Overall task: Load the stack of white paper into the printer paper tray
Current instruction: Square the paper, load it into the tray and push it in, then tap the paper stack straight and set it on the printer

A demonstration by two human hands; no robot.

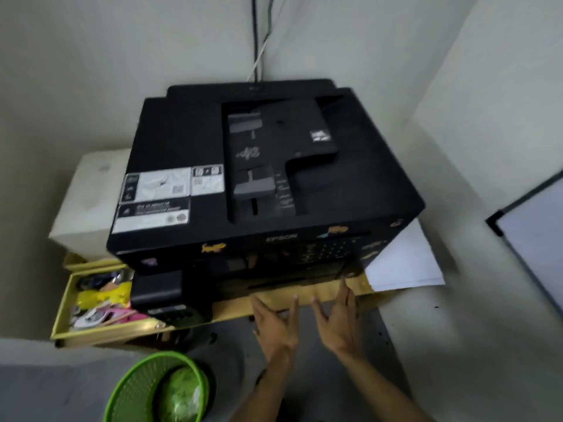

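Observation:
A large black printer (268,178) sits in the corner on a low yellow stand (231,309). White paper (402,263) lies flat beside the printer's right side, partly tucked under it. My left hand (275,324) and my right hand (338,318) reach side by side toward the bottom front of the printer, fingers spread and empty, fingertips near the dark slot at its base. The paper tray itself is dark and blurred; I cannot tell whether it is pulled out.
An open yellow drawer (65,312) full of colourful clutter sticks out at the left. A green mesh basket (158,388) stands on the floor at the lower left. A white box (88,196) sits behind the drawer. A white board (533,239) leans at the right.

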